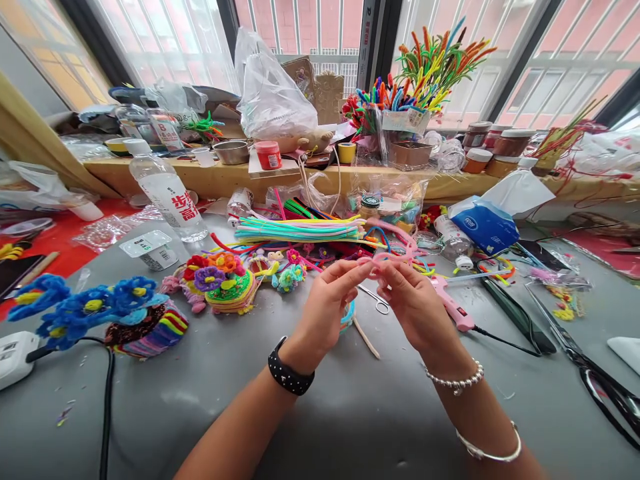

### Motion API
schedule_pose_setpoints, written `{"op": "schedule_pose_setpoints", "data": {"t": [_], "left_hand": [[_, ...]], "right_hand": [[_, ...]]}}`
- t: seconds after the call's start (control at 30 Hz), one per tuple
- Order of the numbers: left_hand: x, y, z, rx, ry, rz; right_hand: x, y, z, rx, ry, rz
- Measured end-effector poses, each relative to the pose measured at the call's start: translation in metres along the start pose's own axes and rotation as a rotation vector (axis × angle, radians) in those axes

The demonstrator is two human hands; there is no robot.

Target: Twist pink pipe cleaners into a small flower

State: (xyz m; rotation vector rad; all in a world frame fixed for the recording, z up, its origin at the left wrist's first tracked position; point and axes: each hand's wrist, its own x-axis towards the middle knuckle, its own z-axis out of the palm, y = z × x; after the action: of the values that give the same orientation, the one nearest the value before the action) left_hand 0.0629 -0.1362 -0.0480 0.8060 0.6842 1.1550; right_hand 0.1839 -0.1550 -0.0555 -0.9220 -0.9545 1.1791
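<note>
A pink pipe cleaner (395, 255), bent into loops, is held up over the middle of the table. My left hand (333, 300) pinches it between thumb and fingertips from the left. From the right, my right hand (413, 293) grips it the same way, and the fingertips of both hands nearly meet. Behind my hands lies a bundle of pastel pipe cleaners (300, 229). Small scissors (381, 307) rest on the table between my wrists, and a pink glue gun (453, 307) lies just right of my right hand.
Blue pipe-cleaner flowers (93, 305) and a decorated round piece (230, 290) stand left. A water bottle (167, 193) is behind them. Large black-handled scissors (590, 373) lie at right, near a blue tissue pack (485, 223). A black cable (107, 407) crosses the left side.
</note>
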Motion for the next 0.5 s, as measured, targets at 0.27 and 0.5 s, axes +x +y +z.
{"op": "schedule_pose_setpoints", "data": {"t": [0.27,0.5], "left_hand": [[0.001,-0.001,0.000,0.095,-0.054,0.040],[-0.002,0.012,0.001,0.287,-0.103,0.089]], "right_hand": [[-0.003,-0.004,0.004,0.136,-0.084,0.107],[-0.001,-0.008,-0.002,-0.052,-0.020,-0.058]]}}
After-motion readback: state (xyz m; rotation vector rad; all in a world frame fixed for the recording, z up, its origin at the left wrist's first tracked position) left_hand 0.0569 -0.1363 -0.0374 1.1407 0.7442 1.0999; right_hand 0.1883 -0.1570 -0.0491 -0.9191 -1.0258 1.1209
